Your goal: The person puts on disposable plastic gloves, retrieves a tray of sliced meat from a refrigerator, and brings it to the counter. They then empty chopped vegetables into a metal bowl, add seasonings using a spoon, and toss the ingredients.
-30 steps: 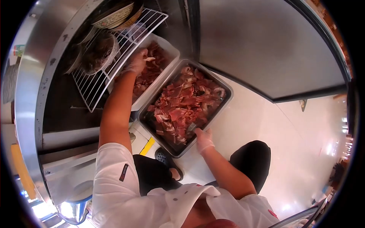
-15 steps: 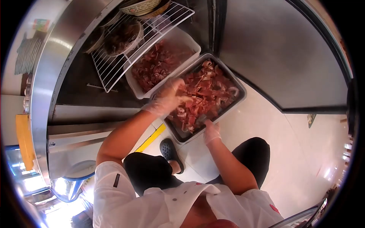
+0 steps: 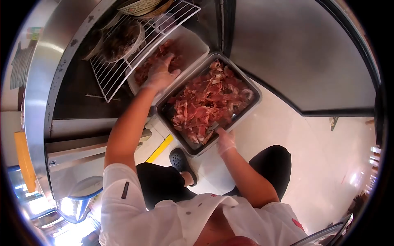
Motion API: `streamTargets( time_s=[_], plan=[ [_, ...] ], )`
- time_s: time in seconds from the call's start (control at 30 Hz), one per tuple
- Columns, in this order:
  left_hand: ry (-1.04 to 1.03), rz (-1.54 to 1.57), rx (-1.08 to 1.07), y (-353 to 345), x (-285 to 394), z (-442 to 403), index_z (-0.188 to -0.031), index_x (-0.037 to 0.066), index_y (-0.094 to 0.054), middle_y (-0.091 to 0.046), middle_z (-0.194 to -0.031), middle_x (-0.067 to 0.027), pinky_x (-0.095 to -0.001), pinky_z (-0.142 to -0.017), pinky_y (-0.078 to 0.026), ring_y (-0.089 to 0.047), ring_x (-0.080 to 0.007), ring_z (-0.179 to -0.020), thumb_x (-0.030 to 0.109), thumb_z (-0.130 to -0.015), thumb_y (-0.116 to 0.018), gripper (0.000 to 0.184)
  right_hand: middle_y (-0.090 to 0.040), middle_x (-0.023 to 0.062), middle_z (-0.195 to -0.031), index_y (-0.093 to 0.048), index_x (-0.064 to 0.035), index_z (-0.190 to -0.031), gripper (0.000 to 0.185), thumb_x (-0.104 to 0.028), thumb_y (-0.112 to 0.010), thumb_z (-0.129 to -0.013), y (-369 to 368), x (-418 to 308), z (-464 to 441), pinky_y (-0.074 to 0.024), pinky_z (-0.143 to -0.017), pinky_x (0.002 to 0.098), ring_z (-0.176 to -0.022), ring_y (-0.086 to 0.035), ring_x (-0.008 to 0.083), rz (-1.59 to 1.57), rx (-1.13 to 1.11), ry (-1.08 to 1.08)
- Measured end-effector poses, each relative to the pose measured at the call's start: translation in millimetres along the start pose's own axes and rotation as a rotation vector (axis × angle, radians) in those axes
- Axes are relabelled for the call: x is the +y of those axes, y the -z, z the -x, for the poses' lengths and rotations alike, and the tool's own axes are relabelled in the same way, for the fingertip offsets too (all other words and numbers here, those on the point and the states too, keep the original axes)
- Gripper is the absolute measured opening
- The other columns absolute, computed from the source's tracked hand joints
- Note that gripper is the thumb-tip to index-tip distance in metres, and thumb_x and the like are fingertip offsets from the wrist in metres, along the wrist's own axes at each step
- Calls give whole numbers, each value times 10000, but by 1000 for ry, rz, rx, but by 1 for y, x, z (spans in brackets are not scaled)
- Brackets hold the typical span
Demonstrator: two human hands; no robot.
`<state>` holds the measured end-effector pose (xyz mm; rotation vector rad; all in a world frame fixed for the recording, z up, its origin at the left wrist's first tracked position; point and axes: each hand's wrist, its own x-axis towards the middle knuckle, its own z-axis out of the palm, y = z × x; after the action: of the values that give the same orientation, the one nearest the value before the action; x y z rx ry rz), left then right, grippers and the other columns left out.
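Note:
My left hand (image 3: 161,74), in a clear plastic glove, reaches into a white plastic tub (image 3: 196,43) of sliced raw meat (image 3: 176,51). Its thumb stands apart from the fingers, whose tips are against the meat. Beside the tub is a deep metal tray (image 3: 257,98), tilted toward me, with a heap of red meat pieces (image 3: 205,102) in it. My right hand (image 3: 225,140), gloved as well, grips the tray's near rim with the thumb over the edge; its other fingers are mostly hidden below.
Above the tub, a white wire shelf (image 3: 119,76) holds a plastic-covered bowl (image 3: 123,43) and patterned bowls (image 3: 139,7). An opened metal cabinet door (image 3: 303,57) stands at the right. Below are the pale tiled floor (image 3: 303,164), a yellow floor strip (image 3: 159,149) and my dark clog (image 3: 180,162).
My left hand has moved from over the metal tray leftward into the white tub. The meat in the tub appears reduced. My right hand stays on the tray's rim.

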<state>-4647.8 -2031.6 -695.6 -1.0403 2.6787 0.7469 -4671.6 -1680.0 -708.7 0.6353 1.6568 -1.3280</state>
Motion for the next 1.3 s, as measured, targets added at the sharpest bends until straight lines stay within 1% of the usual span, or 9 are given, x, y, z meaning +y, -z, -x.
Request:
streamTargets(
  time_s=[0.1, 0.2, 0.37, 0.47, 0.7, 0.87, 1.0, 1.1, 1.3],
  plan=[
    [250, -239, -147, -50, -29, -83, -1615, 267, -133, -69, -1682, -137, -712, -1139, -247, -41, -449, -1538, 560, -877, -663, 955, -609, 165, -1159, -493, 37, -1284, 566, -219, -681, -815, -18, -4, -21, -462, -899, 381, -1028, -573, 277, 47, 40, 0],
    [322, -191, -321, -63, 4, -141, -1622, 364, -86, 49, -1698, -133, -690, -1182, -208, 42, -498, -1528, 326, -913, -627, 892, -622, 100, -1018, -563, -5, -1194, 418, -164, -659, -819, -21, -15, -67, -498, -750, 348, -950, -609, 237, 178, 142, 55],
    [104, -376, -357, -81, 14, -179, -1606, 372, -180, 33, -1696, -142, -655, -1152, -328, -113, -560, -1496, -24, -861, -618, 951, -611, 186, -1074, -619, -67, -1132, 295, -163, -626, -853, -2, -31, -124, -468, -891, 377, -1010, -586, 327, 440, 34, 211],
    [-73, -518, -354, -107, 3, -178, -1557, 348, -301, -137, -1632, -228, -700, -1070, -378, -238, -648, -1401, 269, -944, -576, 676, -591, 250, -1135, -657, -98, -1080, 215, -175, -603, -887, -7, -47, -113, -451, -951, 403, -1079, -562, 408, 208, 47, 125],
    [85, -242, -285, -134, 9, -160, -1462, 194, -452, -388, -1553, -204, -456, -1025, -485, -545, -418, -1269, 503, -1000, -429, 556, -611, 180, -989, -531, 17, -1190, 461, -266, -666, -852, 28, 4, -128, -465, -837, 401, -925, -576, 287, 533, 72, 283],
    [-435, -135, 53, -121, -12, -138, -1120, 125, -685, -539, -1344, -159, -449, -978, -509, -619, -393, -1123, 52, -859, -642, 274, -614, 172, -1025, -528, 15, -1190, 472, -278, -679, -853, 24, -25, -116, -455, -903, 402, -994, -585, 297, 165, 109, -9],
    [-239, 322, 232, -108, -30, -138, -1280, 81, -589, -674, -1015, -105, -341, -935, -526, -657, -246, -1032, -24, -871, -651, 427, -620, 169, -1038, -549, -13, -1180, 417, -245, -674, -857, 45, -3, -117, -454, -918, 399, -1028, -582, 304, 300, 29, 215],
    [130, 1027, 9, -61, -28, -99, -1259, 81, -619, -661, -1012, -34, -251, -844, -525, -633, -130, -933, -15, -897, -654, 377, -622, 206, -1056, -609, -74, -1185, 328, -176, -637, -874, 44, 4, -80, -457, -931, 413, -1098, -565, 344, 350, 10, 254],
    [-13, 1168, 248, -12, 34, 24, -1282, 100, -589, -673, -1078, -19, -260, -864, -517, -635, -113, -983, 24, -902, -705, 405, -639, 175, -1149, -576, -19, -1255, 422, -175, -618, -864, 55, -28, 49, -465, -933, 378, -1080, -592, 305, 166, 119, 13]
  ],
)
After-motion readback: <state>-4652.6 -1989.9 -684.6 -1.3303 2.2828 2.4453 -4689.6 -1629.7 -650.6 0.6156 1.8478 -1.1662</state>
